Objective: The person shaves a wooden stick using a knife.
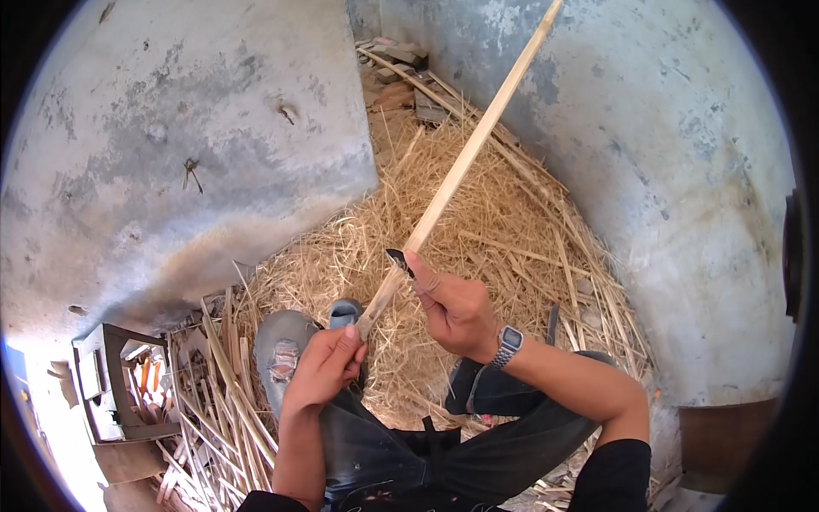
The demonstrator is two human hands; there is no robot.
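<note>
From my remote post: wooden strip [466, 158], left hand [327, 365] clamped on lower end; right hand [459, 311] pinching blade [398, 260]; upper length apparently smoothed, lower end seemingly unfinished.

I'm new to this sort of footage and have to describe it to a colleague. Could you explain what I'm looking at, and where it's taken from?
There is no machine here, just a person's own two bare hands. The single picture comes from a camera worn on the head, looking forward and down, so the person's legs show below.

The left hand grips the near end of a long, pale strip, which looks like wood or bamboo. The right hand, with a watch on its wrist, holds a small dark blade at the strip.

On the ground lie a heap of thin shavings and, at the picture's left, loose sticks.
</note>
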